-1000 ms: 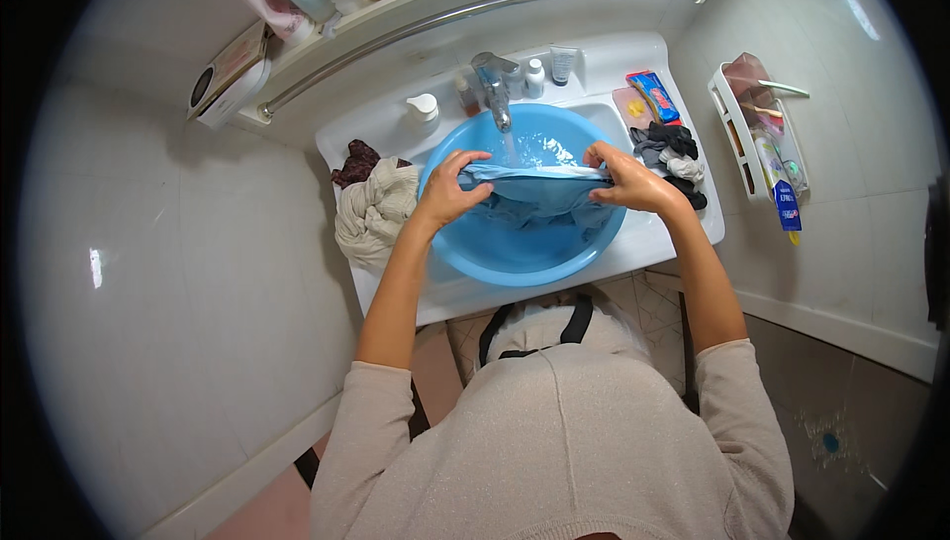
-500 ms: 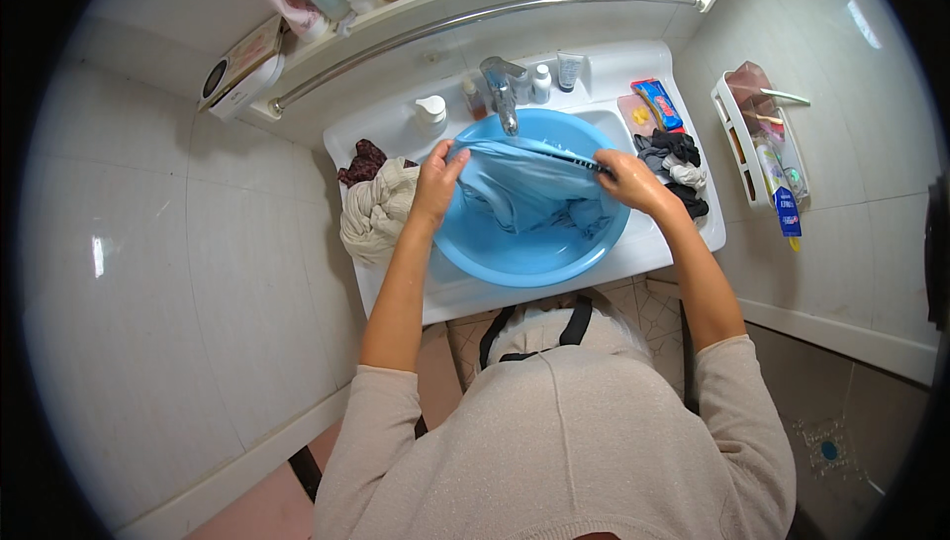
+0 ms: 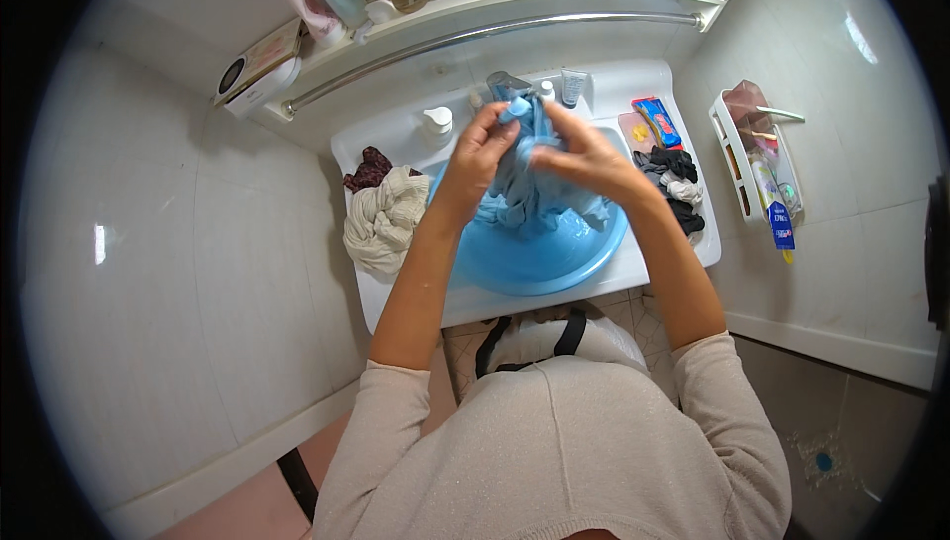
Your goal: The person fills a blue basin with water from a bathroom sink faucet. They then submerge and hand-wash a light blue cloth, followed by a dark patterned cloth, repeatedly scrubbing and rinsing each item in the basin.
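A wet light-blue garment [image 3: 524, 184] hangs bunched over the light-blue basin [image 3: 534, 284], its lower folds inside. My left hand [image 3: 477, 162] is closed on the garment's upper part, with a fold showing above the fingertips. My right hand [image 3: 592, 162] is at the cloth's right side, thumb and forefinger spread apart and slightly blurred; its other fingers are partly hidden. Behind both hands, the chrome faucet [image 3: 505, 85] is mostly covered by them and the cloth. Water shows in the basin, which sits on the white sink [image 3: 648, 261].
Left of the basin lie a cream garment [image 3: 388, 221] and a dark red patterned cloth [image 3: 370, 170]. A white pump bottle [image 3: 437, 126] stands behind them. On the right are small dark and white clothes [image 3: 680, 187] and a blue packet [image 3: 655, 122]. A towel bar [image 3: 495, 28] crosses above.
The garment was stretched wide between both hands; now it is gathered into a raised bunch. My hands have come together and up toward the faucet, and the right fingers have spread.
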{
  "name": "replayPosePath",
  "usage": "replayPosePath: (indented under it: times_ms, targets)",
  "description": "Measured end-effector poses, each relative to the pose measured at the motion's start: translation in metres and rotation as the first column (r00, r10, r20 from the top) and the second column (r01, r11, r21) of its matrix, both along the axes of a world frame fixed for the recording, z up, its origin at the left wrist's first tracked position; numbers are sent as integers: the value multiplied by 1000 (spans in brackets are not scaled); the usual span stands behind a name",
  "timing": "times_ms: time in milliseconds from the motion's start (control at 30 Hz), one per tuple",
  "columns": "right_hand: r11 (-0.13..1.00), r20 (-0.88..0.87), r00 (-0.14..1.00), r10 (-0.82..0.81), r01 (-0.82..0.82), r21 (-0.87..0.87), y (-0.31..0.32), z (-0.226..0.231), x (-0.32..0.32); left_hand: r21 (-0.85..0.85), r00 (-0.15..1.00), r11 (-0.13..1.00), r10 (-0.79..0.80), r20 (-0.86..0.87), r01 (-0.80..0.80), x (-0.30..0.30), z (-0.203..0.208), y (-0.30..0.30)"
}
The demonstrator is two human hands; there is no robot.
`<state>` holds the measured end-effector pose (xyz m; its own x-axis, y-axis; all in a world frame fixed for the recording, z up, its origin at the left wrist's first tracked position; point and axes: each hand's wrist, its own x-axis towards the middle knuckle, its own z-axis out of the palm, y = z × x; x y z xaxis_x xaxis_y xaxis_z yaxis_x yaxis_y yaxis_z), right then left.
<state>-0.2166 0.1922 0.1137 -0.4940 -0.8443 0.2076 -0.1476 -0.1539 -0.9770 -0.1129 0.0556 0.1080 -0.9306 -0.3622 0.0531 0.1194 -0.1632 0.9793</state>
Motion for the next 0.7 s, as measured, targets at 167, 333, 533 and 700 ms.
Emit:
replayPosePath:
  times_ms: [167,333,533,700]
  targets:
    - [947,-361,932,-39,150,284,1,-50,-12,-297,992,954,-7,127,45,2,-66,-13]
    - [989,142,980,-139,129,78,5,1,-3,-547,980,814,-180,86,198,5,-152,8]
    - [952,260,957,-131,194,-235,13,64,14,-402,946,873,-173,274,276,-18,-200,42]
    - [897,327,905,-272,362,-255,24,34,-14,-268,807,856,-249,535,442,3,-207,22]
